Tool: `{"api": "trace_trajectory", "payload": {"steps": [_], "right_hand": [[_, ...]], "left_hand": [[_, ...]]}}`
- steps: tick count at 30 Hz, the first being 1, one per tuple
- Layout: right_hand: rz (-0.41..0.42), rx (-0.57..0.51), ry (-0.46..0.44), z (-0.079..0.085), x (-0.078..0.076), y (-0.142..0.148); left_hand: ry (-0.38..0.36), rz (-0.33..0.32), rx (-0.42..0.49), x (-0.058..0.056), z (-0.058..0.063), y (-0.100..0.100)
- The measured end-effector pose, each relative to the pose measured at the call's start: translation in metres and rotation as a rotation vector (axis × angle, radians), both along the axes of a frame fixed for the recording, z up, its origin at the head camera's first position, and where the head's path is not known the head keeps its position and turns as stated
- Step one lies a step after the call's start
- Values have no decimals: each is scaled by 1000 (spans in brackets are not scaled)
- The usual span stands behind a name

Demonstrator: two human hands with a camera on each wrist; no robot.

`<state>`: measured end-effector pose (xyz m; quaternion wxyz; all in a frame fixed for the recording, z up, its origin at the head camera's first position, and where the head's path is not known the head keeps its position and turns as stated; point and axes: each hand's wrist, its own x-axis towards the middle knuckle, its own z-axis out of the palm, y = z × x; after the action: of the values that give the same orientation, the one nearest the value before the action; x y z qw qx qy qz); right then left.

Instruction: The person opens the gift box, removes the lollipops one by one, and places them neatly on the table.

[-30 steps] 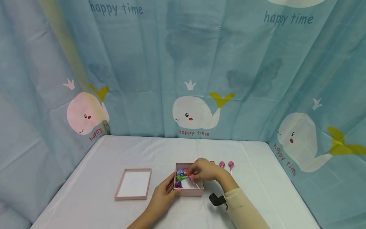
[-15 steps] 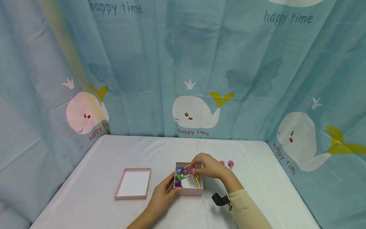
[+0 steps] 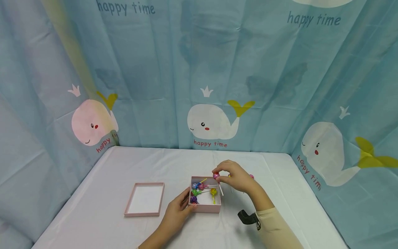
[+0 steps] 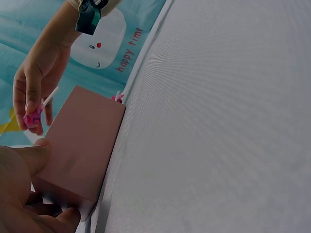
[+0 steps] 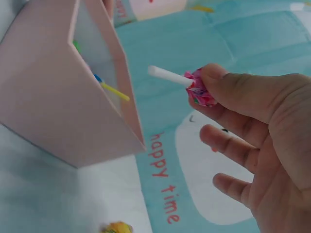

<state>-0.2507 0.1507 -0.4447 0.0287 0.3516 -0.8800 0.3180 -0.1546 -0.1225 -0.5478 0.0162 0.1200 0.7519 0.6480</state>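
Note:
A pink box (image 3: 205, 208) without its lid stands on the table. My left hand (image 3: 177, 211) grips its left side, thumb at the front rim and fingers along the side wall. Between thumb and index finger, my right hand (image 3: 234, 175) pinches a pink-wrapped lollipop (image 5: 201, 90) by its head, over the box's far right corner. Its white stick points away from the palm in the right wrist view. Inside the box lie several lollipops, among them a yellow one (image 3: 213, 191) at the right, a green one (image 3: 195, 192) and a purple one (image 3: 194, 199) at the left.
The box's lid (image 3: 142, 214) lies inside up to the left. Behind my right hand, partly hidden, a pink lollipop (image 3: 252, 176) and a yellow lollipop (image 5: 116, 227) are on the white tablecloth (image 3: 102, 193). A blue whale-print curtain (image 3: 155, 121) surrounds the table.
My right hand has risen out of the box and moved right and back with the pink lollipop, uncovering the yellow one inside. The left hand and box stay in place.

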Motion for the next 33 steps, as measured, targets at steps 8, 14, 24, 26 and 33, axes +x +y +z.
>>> {"api": "trace_trajectory", "payload": {"steps": [8,14,24,26,33], "right_hand": [[-89,-21,12,10,4,25],[-159,-35,22,11,7,46],[-318,-40,44,12,12,82],[-340,-39,45,10,11,90],[-372,-54,68,-1,11,112]], "left_hand": [[-4,18,-11,-1,0,-1],[-2,20,-2,-1,0,0],[-15,10,4,0,-4,1],[-13,11,5,-1,-4,1],[-9,9,13,0,-2,0]]}}
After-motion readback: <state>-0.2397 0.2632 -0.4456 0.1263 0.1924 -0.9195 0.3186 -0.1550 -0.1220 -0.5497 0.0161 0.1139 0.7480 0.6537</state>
